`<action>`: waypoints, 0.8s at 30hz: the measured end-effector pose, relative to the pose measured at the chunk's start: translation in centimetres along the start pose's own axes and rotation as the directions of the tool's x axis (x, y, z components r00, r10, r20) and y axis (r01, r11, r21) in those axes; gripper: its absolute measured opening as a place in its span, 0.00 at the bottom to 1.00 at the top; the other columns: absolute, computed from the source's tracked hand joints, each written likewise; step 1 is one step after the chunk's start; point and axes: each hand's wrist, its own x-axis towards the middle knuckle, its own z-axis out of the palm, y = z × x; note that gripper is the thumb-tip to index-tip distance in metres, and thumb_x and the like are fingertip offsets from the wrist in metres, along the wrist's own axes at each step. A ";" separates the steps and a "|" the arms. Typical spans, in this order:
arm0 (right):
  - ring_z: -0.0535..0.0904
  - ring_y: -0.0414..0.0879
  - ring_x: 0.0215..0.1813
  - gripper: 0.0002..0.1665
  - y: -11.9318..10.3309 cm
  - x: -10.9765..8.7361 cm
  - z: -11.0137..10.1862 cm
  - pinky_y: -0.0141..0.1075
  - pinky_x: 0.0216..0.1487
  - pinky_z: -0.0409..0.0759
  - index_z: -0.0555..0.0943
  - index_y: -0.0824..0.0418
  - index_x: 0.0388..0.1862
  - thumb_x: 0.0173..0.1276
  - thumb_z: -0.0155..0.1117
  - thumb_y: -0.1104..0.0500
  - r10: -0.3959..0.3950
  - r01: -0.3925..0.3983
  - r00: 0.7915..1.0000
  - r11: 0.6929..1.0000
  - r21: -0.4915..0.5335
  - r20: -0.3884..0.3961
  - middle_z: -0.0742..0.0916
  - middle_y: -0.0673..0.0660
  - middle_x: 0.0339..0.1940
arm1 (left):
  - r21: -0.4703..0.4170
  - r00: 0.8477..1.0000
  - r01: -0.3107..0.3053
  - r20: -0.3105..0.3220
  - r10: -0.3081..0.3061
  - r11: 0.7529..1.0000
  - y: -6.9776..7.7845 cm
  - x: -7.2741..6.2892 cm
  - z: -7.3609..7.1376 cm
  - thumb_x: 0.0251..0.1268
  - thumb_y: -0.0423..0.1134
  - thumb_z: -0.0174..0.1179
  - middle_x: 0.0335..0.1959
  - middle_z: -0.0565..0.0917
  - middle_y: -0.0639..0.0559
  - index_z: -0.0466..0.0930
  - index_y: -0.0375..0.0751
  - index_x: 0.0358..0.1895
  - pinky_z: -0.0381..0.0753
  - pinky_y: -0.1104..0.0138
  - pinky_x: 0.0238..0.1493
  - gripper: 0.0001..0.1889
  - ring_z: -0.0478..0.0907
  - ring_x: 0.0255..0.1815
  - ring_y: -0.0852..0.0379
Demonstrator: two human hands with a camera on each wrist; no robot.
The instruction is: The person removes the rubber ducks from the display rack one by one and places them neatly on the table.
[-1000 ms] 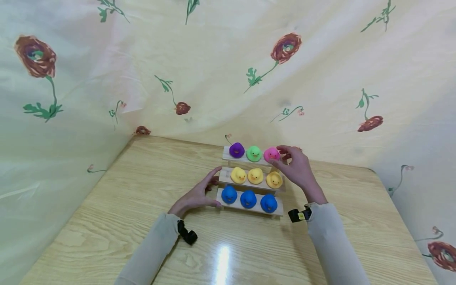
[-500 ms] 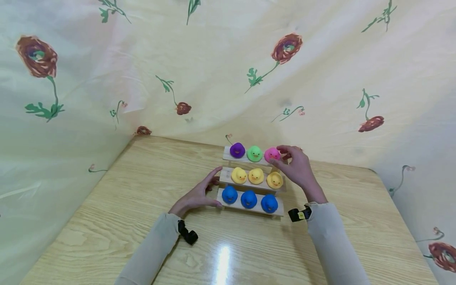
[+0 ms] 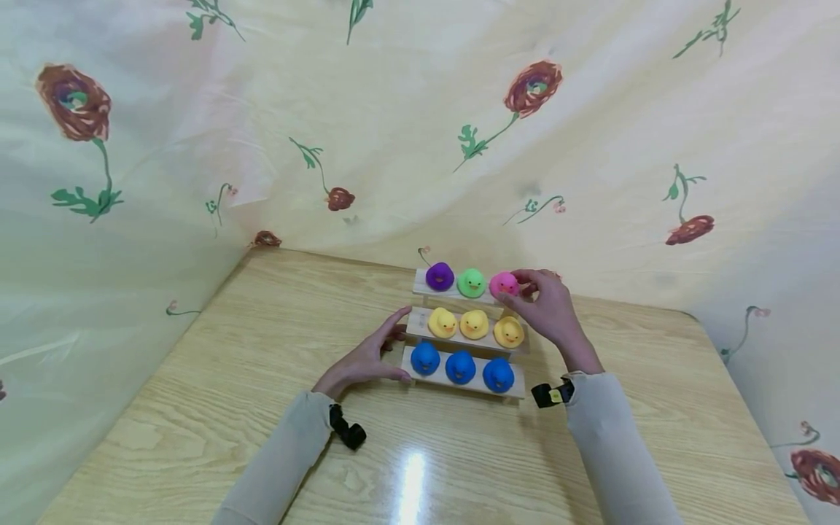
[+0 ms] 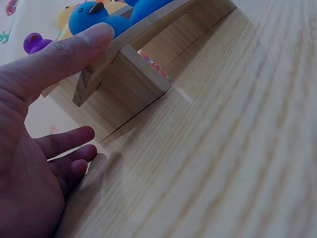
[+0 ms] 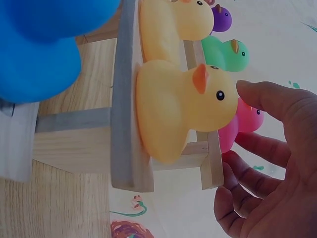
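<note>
"What is the right hand [image 3: 546, 305] up to?"

"From my seat far off, I see its thumb and fingers pinching a round, bright pink toy duck [image 3: 504, 284]. That duck is at the right end of the top step of a pale wooden three-step stand [image 3: 416, 324]."

"And the left hand [image 3: 364, 359]?"

"It is at the stand's left end, with its thumb and fingers spread apart. I see the thumb touching the bottom step. I can't tell if the pointing finger touches the middle one."

"Who else sits on the stand?"

"Up top, a dark purple toy duck [image 3: 440, 276] and a light green toy duck [image 3: 471, 283]. Three yellow toy ducks [image 3: 475, 324] fill the middle step, three blue toy ducks [image 3: 461, 367] the bottom."

"What's around the stand?"

"A wood-grain counter [image 3: 262, 357] under it, a pale flowered sheet [image 3: 407, 102] behind it."
</note>
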 end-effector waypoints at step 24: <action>0.78 0.59 0.52 0.32 0.4 0.2 -0.6 0.38 0.46 0.75 0.79 0.66 0.62 0.67 0.70 0.46 0.001 -0.001 1.000 1.000 0.012 -0.019 0.81 0.66 0.56 | -0.003 1.000 -0.003 -0.001 0.003 1.000 0.1 0.2 0.0 0.50 0.46 0.79 0.75 0.64 0.41 0.40 0.65 0.82 0.63 0.48 0.74 0.62 0.63 0.75 0.43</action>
